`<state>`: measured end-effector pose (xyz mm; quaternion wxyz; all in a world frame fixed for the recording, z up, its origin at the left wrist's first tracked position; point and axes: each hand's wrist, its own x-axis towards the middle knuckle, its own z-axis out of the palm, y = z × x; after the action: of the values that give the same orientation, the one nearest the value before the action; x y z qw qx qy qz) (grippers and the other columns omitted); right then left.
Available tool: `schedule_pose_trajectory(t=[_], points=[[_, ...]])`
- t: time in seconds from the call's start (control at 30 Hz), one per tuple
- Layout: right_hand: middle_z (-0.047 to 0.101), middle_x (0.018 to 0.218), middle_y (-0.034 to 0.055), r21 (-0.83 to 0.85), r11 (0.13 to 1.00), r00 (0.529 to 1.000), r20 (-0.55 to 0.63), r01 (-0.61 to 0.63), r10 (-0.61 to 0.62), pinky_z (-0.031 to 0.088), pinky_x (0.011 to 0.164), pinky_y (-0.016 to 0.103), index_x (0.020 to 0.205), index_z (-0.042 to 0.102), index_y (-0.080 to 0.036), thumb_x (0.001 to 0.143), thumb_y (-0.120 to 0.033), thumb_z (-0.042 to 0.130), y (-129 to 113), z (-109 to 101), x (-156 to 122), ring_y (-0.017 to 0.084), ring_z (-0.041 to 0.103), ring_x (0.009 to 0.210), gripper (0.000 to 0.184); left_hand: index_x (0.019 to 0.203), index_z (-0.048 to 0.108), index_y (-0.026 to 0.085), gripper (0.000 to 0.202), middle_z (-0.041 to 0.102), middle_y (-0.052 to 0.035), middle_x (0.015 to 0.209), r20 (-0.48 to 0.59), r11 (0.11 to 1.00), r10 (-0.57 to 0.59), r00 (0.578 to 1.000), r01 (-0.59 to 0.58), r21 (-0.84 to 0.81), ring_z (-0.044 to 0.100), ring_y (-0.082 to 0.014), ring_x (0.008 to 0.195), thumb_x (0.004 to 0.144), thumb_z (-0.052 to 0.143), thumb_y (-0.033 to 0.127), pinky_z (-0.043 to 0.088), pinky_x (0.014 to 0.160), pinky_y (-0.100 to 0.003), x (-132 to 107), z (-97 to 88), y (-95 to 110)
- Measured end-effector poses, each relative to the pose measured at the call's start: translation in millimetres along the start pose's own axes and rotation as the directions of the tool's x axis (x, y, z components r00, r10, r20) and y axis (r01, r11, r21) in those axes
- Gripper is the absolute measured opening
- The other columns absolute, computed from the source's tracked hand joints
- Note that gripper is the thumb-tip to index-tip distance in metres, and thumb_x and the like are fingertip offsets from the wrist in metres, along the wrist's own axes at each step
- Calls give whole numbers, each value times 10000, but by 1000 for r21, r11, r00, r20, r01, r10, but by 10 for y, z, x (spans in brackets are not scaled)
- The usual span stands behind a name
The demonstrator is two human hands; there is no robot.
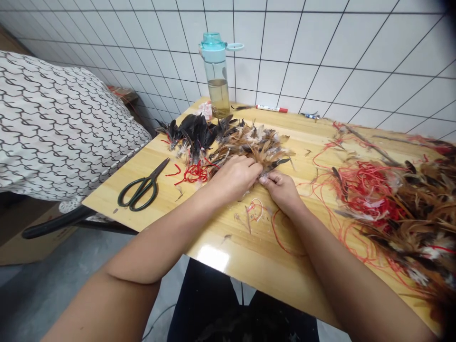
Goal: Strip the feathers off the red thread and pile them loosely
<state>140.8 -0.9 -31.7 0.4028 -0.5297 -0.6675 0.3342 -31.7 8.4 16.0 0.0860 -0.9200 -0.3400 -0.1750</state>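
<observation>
Both my hands meet at the middle of the wooden table (249,256). My left hand (235,176) is curled with its fingers closed on brown feathers at the near edge of a brown feather pile (252,145). My right hand (283,189) pinches the quill ends of the same small bunch, close to a dark feather (278,164). A heap of black feathers (194,133) lies just left of the brown pile. Loose red string (192,173) lies in front of it.
Green-handled scissors (142,187) lie at the table's left. A teal-capped water bottle (217,76) stands at the back by the tiled wall, with a red-capped marker (271,109) near it. A large tangle of feathers and red string (399,209) covers the right. A patterned cushion (53,123) sits left.
</observation>
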Motion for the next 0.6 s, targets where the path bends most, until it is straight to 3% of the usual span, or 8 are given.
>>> schedule_pose_trajectory(t=[0.17,0.3,0.37,0.5,0.6], points=[[619,694,20,-36,999,1000,-4,-10,10,420,722,313,628,624,-199,759,-260,576,2,-5,-6,174,553,720,153,905,612,164,170,643,-62,878,-44,990,-25,999,19,-142,568,-192,845,934,455,219,439,786,-320,3,-5,-33],[599,691,6,95,994,996,-68,-45,51,418,709,299,710,629,-192,812,-337,523,7,-17,-24,159,528,703,207,1009,618,165,177,635,-90,1031,-214,970,-203,956,167,-178,550,-212,994,904,476,168,440,879,-352,-12,-141,-159],[565,661,-7,157,985,993,-89,-65,79,408,675,287,742,625,-190,822,-380,514,-11,-30,-34,149,504,669,234,966,632,165,160,636,-87,989,-219,958,-265,939,231,-168,549,-215,967,884,494,163,439,872,-364,-26,-195,-234],[517,623,-19,181,981,990,-110,-71,92,381,627,278,739,609,-195,807,-430,534,-48,-44,-40,140,454,621,256,805,655,168,109,634,-47,826,37,953,-211,977,214,-213,563,-180,831,817,548,149,441,784,-311,-52,-191,-338],[497,610,-20,153,986,989,-116,-69,87,355,596,272,724,606,-192,797,-432,539,-46,-34,-36,135,423,597,260,787,686,173,152,641,-34,809,208,945,-133,969,187,-267,577,-154,788,770,557,96,438,750,-274,-64,-128,-368]])
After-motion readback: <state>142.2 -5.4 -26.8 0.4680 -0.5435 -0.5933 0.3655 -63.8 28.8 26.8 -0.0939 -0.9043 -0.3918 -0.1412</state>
